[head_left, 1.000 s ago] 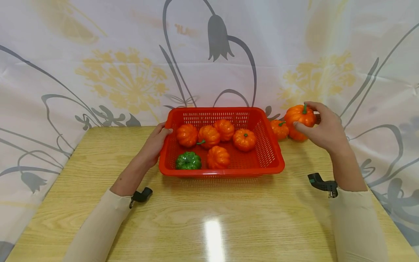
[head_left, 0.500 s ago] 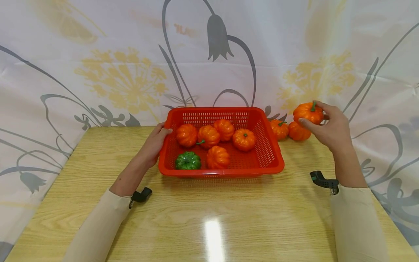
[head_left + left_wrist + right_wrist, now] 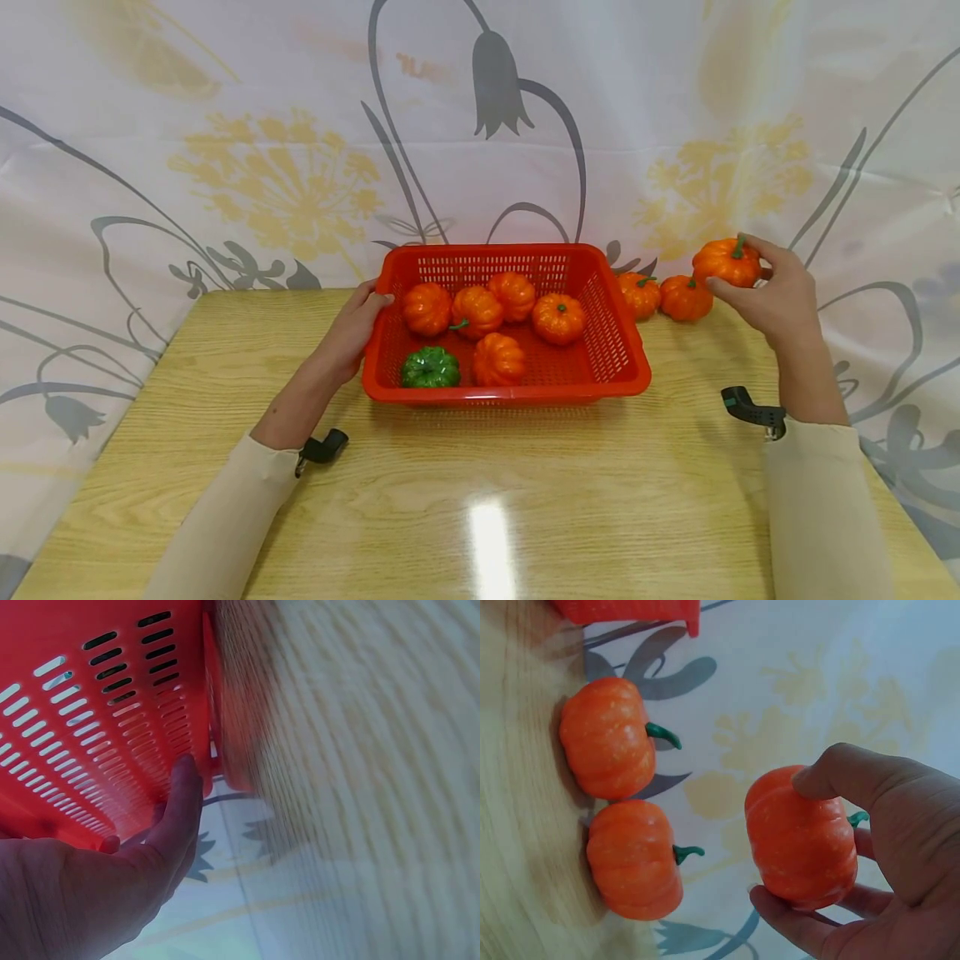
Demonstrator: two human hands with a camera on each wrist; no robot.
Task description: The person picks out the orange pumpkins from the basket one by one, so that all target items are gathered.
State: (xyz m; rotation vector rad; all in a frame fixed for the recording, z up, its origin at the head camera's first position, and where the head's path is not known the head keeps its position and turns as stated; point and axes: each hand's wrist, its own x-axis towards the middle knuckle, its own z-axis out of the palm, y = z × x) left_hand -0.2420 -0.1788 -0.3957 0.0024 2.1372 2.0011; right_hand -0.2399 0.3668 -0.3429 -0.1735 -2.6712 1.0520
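An orange toy pumpkin (image 3: pixel 724 263) with a green stem is gripped between the thumb and fingers of my right hand (image 3: pixel 783 293), raised above the table in the head view. The right wrist view shows this pumpkin (image 3: pixel 801 838) apart from two others on the table, a nearer one (image 3: pixel 635 859) and one closer to the basket (image 3: pixel 609 739). My left hand (image 3: pixel 354 332) holds the left rim of a red plastic basket (image 3: pixel 517 392); in the left wrist view its fingers (image 3: pixel 184 799) lie along the slotted wall. Inside sit several orange pumpkins (image 3: pixel 558 319) and one green pumpkin (image 3: pixel 430 367).
The wooden table (image 3: pixel 420 492) runs up to a patterned curtain (image 3: pixel 300 100) behind the basket. Two orange pumpkins stand side by side just right of the basket, the farther right one (image 3: pixel 686 299) below the held pumpkin. A black wrist camera (image 3: pixel 752 412) sits on the right wrist.
My right hand has carried its pumpkin to the right, away from the two standing pumpkins, uncovering the right one. My left hand and the basket stay where they were.
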